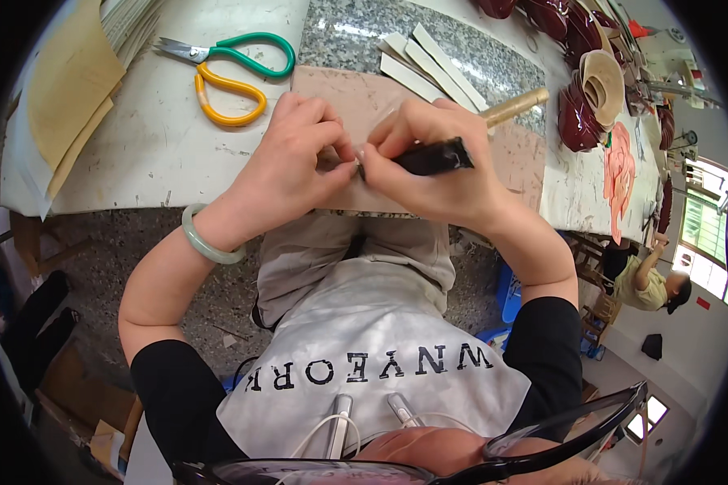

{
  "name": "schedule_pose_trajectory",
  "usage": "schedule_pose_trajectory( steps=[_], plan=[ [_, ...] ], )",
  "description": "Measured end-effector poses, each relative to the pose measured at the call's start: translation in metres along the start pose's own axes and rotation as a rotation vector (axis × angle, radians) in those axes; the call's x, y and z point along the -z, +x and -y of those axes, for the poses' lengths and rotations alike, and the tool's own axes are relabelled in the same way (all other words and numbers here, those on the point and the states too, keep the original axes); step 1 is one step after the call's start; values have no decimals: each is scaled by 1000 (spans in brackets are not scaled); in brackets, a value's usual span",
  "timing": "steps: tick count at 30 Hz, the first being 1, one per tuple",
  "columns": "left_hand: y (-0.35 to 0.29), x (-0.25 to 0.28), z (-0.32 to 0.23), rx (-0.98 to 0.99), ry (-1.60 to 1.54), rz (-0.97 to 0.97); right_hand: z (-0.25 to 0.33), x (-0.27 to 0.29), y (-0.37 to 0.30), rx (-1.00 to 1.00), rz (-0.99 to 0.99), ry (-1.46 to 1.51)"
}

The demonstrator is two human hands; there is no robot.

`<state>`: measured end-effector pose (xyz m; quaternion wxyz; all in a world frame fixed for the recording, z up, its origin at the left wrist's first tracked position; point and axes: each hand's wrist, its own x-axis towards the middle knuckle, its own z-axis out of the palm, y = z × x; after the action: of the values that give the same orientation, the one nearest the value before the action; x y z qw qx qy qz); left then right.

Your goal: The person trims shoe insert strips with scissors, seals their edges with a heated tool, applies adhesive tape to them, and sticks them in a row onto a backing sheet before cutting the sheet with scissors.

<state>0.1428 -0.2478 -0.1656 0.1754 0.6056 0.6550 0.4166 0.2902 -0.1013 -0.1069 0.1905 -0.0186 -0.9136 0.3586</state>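
My right hand [445, 153] is closed around a short, dark, shiny black piece [435, 158] that looks like a tool's handle wrapped in black. Its working end is hidden by my fingers. Fingertips of my left hand [303, 153] pinch together right beside my right fingertips, on something too small to make out. Both hands rest over a pinkish-brown board [340, 85] at the table's near edge. A light wooden rod or handle [518, 107] sticks out behind my right hand. To the left lie scissors [226, 69] with one green and one yellow grip.
A speckled stone slab [348, 32] carries pale strips [429, 65] behind the board. Tan sheets [69, 97] stack at the left. Dark red glossy pieces [578, 113], beige rounded parts [603, 85] and a pink-orange pile [619, 178] lie right. Another person [647, 279] is far right.
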Motion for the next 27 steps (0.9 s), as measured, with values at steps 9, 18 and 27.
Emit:
schedule_pose_trajectory(
  steps=[9,18,27],
  plan=[
    [11,18,-3,212,-165,-3,-8,-3,-1,-94,-38,220],
    [8,-15,-26,-91,164,5,-14,45,-70,-294,-234,167],
    [116,36,36,385,-224,-122,-51,90,-139,-572,-773,243]
  ],
)
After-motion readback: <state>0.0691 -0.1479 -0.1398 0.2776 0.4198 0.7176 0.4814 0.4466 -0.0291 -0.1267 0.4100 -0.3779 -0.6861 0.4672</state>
